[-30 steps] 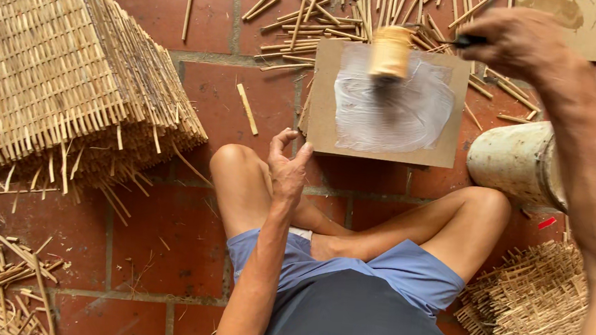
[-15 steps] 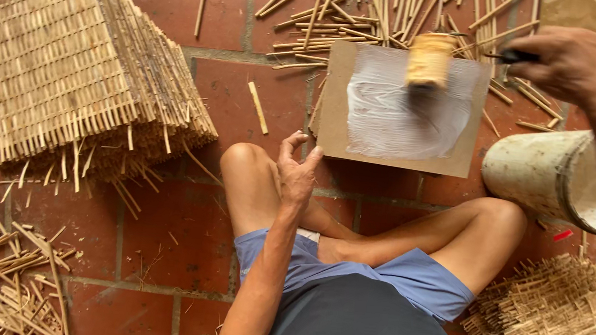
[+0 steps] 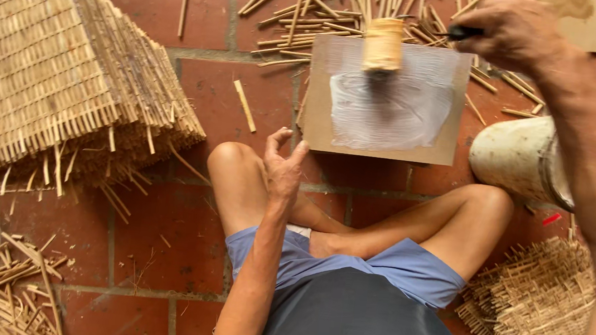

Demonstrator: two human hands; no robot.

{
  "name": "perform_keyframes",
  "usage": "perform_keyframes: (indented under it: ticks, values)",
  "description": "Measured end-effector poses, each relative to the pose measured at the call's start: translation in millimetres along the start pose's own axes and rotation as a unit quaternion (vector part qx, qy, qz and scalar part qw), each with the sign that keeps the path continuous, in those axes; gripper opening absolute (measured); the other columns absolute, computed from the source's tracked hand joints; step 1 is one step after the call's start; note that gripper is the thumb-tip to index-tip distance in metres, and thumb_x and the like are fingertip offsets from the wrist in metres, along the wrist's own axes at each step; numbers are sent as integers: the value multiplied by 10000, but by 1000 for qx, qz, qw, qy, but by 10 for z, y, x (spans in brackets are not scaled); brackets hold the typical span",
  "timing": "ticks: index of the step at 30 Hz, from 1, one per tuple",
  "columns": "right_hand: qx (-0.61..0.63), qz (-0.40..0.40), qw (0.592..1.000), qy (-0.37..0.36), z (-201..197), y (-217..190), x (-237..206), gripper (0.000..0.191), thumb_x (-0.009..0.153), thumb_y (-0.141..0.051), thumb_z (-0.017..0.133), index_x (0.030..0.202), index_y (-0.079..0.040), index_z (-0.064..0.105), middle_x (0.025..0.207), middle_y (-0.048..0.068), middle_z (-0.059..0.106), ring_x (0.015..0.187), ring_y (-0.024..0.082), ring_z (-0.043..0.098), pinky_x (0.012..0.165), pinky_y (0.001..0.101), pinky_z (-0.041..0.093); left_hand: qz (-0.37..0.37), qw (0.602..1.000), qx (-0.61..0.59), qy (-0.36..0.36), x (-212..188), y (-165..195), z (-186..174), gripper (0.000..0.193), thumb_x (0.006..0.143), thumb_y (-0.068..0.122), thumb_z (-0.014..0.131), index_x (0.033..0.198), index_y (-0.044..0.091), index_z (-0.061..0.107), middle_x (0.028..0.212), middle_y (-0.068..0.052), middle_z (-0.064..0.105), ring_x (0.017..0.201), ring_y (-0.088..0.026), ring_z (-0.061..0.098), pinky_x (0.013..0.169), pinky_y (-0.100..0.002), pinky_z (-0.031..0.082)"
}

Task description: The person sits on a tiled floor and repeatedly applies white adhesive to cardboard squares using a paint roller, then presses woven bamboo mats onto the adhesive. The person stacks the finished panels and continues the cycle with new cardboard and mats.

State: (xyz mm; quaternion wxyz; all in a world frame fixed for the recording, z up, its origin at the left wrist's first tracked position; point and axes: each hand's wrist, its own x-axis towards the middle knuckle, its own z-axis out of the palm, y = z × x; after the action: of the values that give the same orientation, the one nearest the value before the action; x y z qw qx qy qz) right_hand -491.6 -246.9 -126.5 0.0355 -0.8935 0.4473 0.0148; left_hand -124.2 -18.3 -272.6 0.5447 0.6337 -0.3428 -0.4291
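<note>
- At the far right of the scene, the right hand (image 3: 512, 32) is closed around a thin dark handle (image 3: 461, 32), which carries a short tan roller (image 3: 383, 46)
- the roller sits on the far edge of a flat brown cardboard sheet (image 3: 316, 122) lying on the floor; the sheet bears a smeared white patch of paste (image 3: 388, 107) just near of the roller
- near the sheet's left corner, the left hand (image 3: 283, 165) is held loosely open, fingers curled, holding nothing, its fingertips just beside the cardboard edge and above the bent left knee
- right of the sheet, a pale, stained cylindrical bucket (image 3: 518, 159) lies tilted, partly hidden by the right forearm
- far of the sheet, loose thin bamboo sticks (image 3: 312, 7) lie scattered on the red brick floor (image 3: 163, 227)
- at the far left, a stack of woven bamboo mats (image 3: 54, 74) rests on the floor; a smaller woven piece (image 3: 537, 310) lies at the near right, and more loose sticks at the near left
</note>
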Motion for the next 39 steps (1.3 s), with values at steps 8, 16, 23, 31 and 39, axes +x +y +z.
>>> perform_keyframes:
  ticks: [8, 16, 23, 31, 39]
  values:
    - [0, 169, 982, -85, -99, 1029, -1397, 338, 952, -262, 718, 1254, -117, 769, 910, 127, 720, 653, 215, 668, 574, 357, 562, -26, 998, -56, -7, -33, 45, 29, 386, 889, 124, 762, 1216, -5, 601, 1258, -125, 614, 1215, -222, 558, 1067, -337, 428]
    - [-51, 80, 995, -11, 189, -60, -650, 210, 1043, -410, 739, 1214, -298, 788, 960, 29, 738, 774, 214, 683, 664, 357, 547, -15, 999, -34, 12, 13, -64, -7, 437, 875, 180, 805, 1219, -9, 612, 1219, -130, 636, 1199, -237, 570, 1086, -348, 414]
    - [35, -53, 997, 46, 105, -1169, 423, 308, 935, -387, 768, 1215, -259, 763, 1032, 30, 723, 747, 243, 676, 617, 386, 536, -26, 998, -52, 17, -17, -24, -25, 477, 863, 214, 829, 1220, -6, 602, 1236, -129, 624, 1222, -244, 557, 1087, -359, 405]
    - [-67, 47, 997, -13, -144, -149, -1022, 216, 1024, -359, 732, 1220, -271, 758, 952, 32, 711, 768, 223, 673, 677, 364, 546, -39, 997, -64, 6, -126, 79, -11, 498, 867, 209, 823, 1250, 16, 569, 1246, -121, 619, 1235, -239, 567, 1067, -382, 458]
    - [56, 130, 990, 25, 41, 408, -1930, 265, 1050, -453, 702, 1228, -256, 707, 958, 27, 694, 782, 181, 638, 746, 340, 543, -41, 995, -83, 20, -122, 104, 46, 486, 886, 231, 824, 1245, 11, 582, 1218, -126, 630, 1173, -221, 590, 1020, -355, 487]
